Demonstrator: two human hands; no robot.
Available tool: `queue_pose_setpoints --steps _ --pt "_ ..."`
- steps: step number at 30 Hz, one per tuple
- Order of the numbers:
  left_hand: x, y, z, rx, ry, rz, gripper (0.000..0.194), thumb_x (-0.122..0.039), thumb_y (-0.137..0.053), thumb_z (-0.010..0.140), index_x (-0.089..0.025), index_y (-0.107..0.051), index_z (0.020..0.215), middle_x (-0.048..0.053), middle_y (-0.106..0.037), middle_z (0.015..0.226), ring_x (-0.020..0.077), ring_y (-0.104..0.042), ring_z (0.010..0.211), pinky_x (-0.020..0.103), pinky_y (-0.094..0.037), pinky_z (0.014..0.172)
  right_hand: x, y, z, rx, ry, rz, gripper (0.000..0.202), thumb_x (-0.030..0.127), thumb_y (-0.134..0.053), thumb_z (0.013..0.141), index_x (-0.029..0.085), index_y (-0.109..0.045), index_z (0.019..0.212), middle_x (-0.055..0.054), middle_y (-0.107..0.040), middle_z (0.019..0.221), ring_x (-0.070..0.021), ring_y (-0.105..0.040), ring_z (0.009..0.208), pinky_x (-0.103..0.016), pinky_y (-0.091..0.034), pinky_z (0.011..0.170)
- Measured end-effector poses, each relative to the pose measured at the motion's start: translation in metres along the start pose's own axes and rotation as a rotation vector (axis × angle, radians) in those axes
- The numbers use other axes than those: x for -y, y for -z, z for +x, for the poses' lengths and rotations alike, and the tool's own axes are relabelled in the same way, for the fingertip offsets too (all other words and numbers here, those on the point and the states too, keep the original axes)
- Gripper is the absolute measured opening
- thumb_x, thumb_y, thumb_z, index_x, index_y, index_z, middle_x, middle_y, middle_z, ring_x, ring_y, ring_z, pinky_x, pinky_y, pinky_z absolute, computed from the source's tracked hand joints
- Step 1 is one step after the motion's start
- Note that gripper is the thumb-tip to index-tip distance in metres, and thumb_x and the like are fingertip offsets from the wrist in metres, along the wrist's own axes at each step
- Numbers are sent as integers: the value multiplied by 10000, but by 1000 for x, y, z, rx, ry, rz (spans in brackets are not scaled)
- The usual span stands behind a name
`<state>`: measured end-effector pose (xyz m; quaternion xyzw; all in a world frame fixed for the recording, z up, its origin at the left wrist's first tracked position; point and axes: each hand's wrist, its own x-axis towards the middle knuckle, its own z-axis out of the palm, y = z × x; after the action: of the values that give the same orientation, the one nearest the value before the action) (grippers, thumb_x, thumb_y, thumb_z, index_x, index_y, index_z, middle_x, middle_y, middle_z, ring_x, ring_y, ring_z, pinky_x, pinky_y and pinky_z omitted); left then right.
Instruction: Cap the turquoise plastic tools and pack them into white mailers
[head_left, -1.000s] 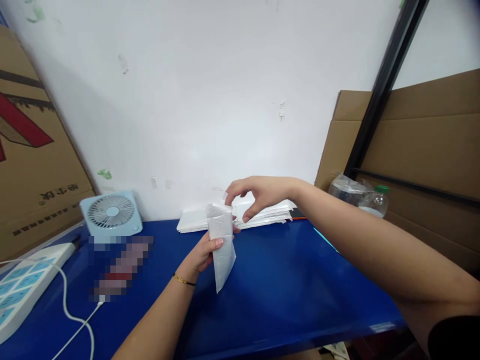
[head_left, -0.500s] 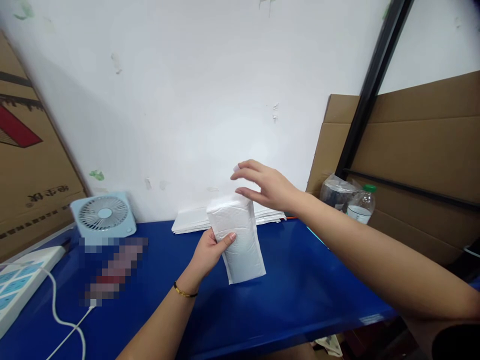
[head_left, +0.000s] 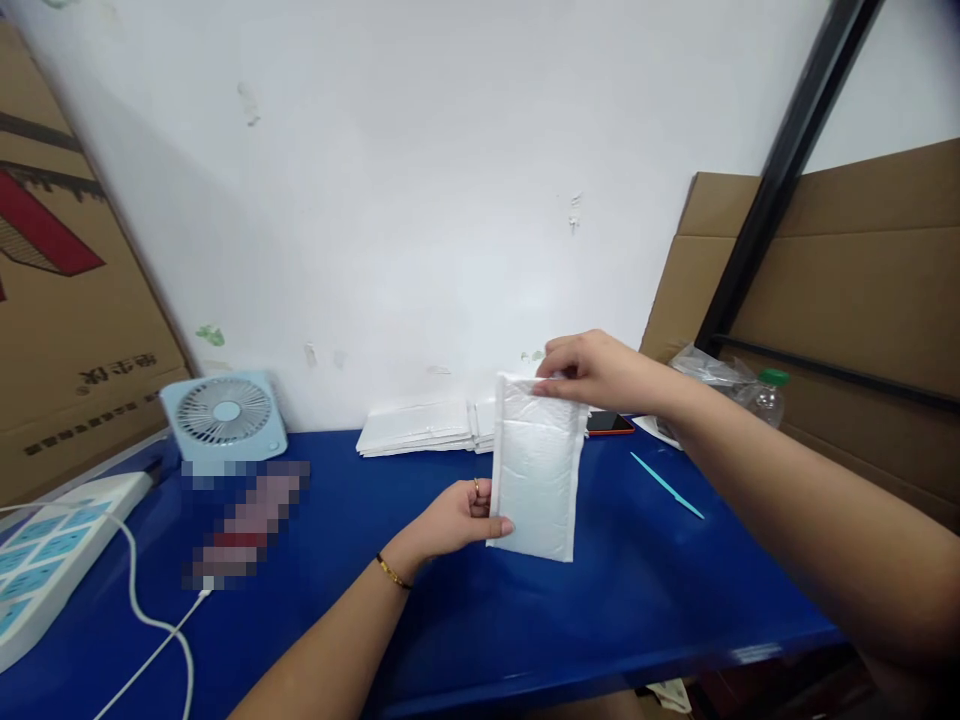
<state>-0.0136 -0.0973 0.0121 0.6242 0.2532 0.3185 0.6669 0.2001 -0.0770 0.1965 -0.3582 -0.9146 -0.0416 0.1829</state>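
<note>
A white padded mailer (head_left: pixel 536 475) is held upright above the blue table (head_left: pixel 420 640). My left hand (head_left: pixel 466 518) grips its lower left edge, thumb in front and fingers behind. At the top edge, my right hand (head_left: pixel 581 365) pinches the mailer, its fingertips partly hidden. Behind it, against the wall, lie stacks of flat white mailers (head_left: pixel 416 425), partly covered by the held one.
A blue fan (head_left: pixel 223 410) and a white power strip (head_left: pixel 67 560) with cables sit at the left. On the right are a turquoise stick-like tool (head_left: pixel 667 485), a dark phone-like device (head_left: pixel 609 423) and a green-capped bottle (head_left: pixel 766 395). Cardboard (head_left: pixel 877 300) stands beyond.
My right hand has come down and closed on the mailer's top edge. The mailer now hangs straighter and further right, and my left hand has shifted to its lower left edge.
</note>
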Motion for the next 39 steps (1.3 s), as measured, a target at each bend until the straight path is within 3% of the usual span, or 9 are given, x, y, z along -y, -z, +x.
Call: queue_pose_setpoints --steps 4,9,14,19,23,25,29,34,39 --pt "4 15 8 -239 -43 -187 361 -285 -683 726 -160 -581 1049 85 -637 1008 192 -619 870 317 -496 783 -61 -16 -3 -84 -416 220 301 447 -577 757 157 -646 714 -11 -552 596 -111 -463 539 -241 -341 504" --pt "0 36 10 -415 -95 -507 364 -358 -546 830 -225 -501 1166 81 -585 1141 187 -608 958 302 -507 793 -136 -79 -8 -377 -932 496 240 356 -542 797 125 -605 804 -29 -560 575 -101 -472 468 -231 -391 451" --pt "13 51 12 -537 7 -553 383 -346 -579 798 -206 -507 1147 90 -567 1183 196 -617 956 271 -526 729 -164 -134 -10 -314 -1023 339 205 283 -597 731 83 -634 707 -34 -550 494 -121 -486 456 -237 -372 453" --pt "25 60 16 -610 60 -638 333 -311 -586 782 -198 -510 1086 85 -565 1179 204 -612 977 276 -533 712 -179 -137 0 -274 -997 150 262 295 -583 729 83 -666 859 -123 -654 776 -183 -578 699 -257 -404 608" --pt "28 63 21 -661 52 -679 351 -329 -582 780 -207 -483 1093 88 -538 1211 220 -602 1001 289 -530 719 -158 -133 17 -330 -844 -75 409 368 -559 760 112 -591 1077 -186 -547 1132 -269 -487 1030 -352 -372 810" --pt "29 64 22 -678 37 -692 354 -339 -579 781 -207 -478 1093 88 -531 1216 218 -599 1006 289 -527 727 -129 -142 30 -329 -542 -237 410 420 -465 828 146 -558 1118 -159 -528 1153 -257 -455 1067 -380 -345 860" --pt "31 66 22 -709 22 -724 320 -345 -550 800 -201 -483 1077 89 -543 1195 202 -606 989 273 -526 713 -61 -181 59 -57 94 -247 474 496 -506 794 162 -541 1128 -109 -545 1120 -229 -447 1048 -342 -323 877" --pt "32 73 20 -731 -20 -778 291 -354 -515 819 -190 -496 1058 96 -576 1141 199 -617 963 281 -527 709 -28 -222 90 -105 80 -405 163 194 -503 786 110 -617 867 -125 -594 916 -232 -469 940 -352 -311 827" --pt "33 77 22 -751 -23 -838 297 -351 -526 807 -174 -518 1045 107 -576 1146 213 -606 990 290 -518 731 -25 -221 105 -199 29 -382 163 131 -446 802 121 -606 836 -120 -611 873 -228 -498 891 -342 -316 813"
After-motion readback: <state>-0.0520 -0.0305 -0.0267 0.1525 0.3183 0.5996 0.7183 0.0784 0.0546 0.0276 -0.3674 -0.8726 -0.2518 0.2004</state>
